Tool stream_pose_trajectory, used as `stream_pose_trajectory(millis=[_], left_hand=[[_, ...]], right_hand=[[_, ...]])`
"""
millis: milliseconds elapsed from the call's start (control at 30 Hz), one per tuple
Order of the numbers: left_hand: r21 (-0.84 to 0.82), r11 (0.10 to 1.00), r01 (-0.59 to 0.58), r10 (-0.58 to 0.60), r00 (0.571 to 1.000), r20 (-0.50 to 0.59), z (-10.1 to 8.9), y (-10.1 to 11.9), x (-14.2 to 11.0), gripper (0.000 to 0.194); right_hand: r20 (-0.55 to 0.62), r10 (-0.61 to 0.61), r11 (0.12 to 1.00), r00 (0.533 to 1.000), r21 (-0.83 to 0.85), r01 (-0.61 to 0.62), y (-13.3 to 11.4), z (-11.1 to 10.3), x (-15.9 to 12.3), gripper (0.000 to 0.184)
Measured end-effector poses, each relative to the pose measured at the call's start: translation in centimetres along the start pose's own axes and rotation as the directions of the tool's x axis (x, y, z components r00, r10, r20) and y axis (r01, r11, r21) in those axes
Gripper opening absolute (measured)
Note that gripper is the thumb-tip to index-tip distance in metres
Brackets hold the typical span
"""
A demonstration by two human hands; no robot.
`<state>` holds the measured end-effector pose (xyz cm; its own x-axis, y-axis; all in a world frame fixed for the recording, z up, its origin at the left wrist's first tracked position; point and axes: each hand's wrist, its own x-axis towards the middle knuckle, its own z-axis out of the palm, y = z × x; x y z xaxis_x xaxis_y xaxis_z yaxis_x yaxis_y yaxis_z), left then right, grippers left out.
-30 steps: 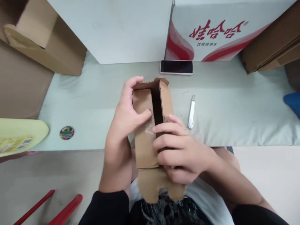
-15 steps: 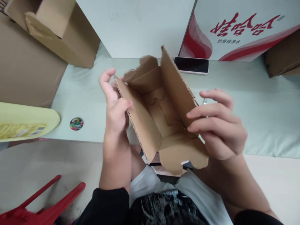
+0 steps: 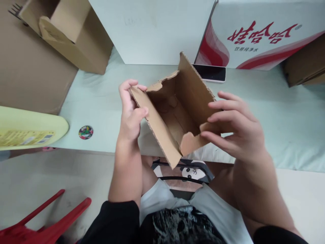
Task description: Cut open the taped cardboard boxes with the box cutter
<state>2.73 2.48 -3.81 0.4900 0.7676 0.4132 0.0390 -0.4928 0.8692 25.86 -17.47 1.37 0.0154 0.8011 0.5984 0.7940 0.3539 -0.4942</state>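
An open brown cardboard box (image 3: 195,91) is held tilted over the table, its top facing me. My left hand (image 3: 130,115) grips the left flap, thumb on the inner face and fingers curled behind it. At the right side, the fingers of my right hand (image 3: 236,125) rest on the right flap and the small near flap (image 3: 193,144), which is bent inward. My right thumb is hidden. The far flap leans inward too, and the box's floor lies in shadow.
Behind the box stand a white carton with red lettering (image 3: 264,34) and a phone-like device (image 3: 210,73). Brown boxes (image 3: 93,47) and a pale yellow bottle (image 3: 33,125) are at the left, near a round colourful disc (image 3: 85,132). A red stool (image 3: 63,217) stands on the floor.
The near flap, spread outward before, is now folded up and inward by my right hand. The far flap also leans further in. My left hand has shifted slightly right, still gripping the box.
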Motion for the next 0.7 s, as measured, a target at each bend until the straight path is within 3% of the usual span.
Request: stream_pose_trajectory(millis=[133, 300, 400, 467, 600, 700], left_hand=[[0.064, 0.998, -0.023, 0.025, 0.999, -0.022, 0.9, 0.8, 0.2, 0.07], [0.047, 0.996, -0.078, 0.079, 0.996, -0.033, 0.9, 0.2, 0.4, 0.062], [0.12, 0.992, -0.028, 0.032, 0.999, -0.029, 1.2, -0.1, 0.3, 0.061], [0.186, 0.982, -0.025, 0.029, 0.999, -0.017, 1.6, 0.1, 0.2, 0.061], [0.304, 0.941, -0.151, 0.131, 0.988, 0.084, 2.3, 0.8, 0.0, 0.042], [0.327, 0.929, -0.175, 0.14, 0.982, 0.127, 2.3, 1.0, -0.1, 0.04]], right_hand=[[-0.114, 0.06, 0.998, 0.992, 0.035, -0.056, 0.0, 2.6, 0.1, 0.034], [0.088, 0.07, 0.99, 0.994, 0.118, -0.08, 0.3, 2.6, 0.0, 0.032], [0.177, 0.038, 0.977, 0.983, 0.202, -0.074, 0.6, 1.9, 0.0, 0.039], [0.204, 0.051, 0.951, 0.978, 0.288, -0.11, 0.6, 1.5, 0.0, 0.041], [0.241, 0.134, 0.878, 0.961, 0.421, -0.228, 0.4, 1.4, -0.2, 0.042], [0.151, 0.205, 0.842, 0.967, 0.475, -0.253, 0.7, 1.7, -0.7, 0.039]])
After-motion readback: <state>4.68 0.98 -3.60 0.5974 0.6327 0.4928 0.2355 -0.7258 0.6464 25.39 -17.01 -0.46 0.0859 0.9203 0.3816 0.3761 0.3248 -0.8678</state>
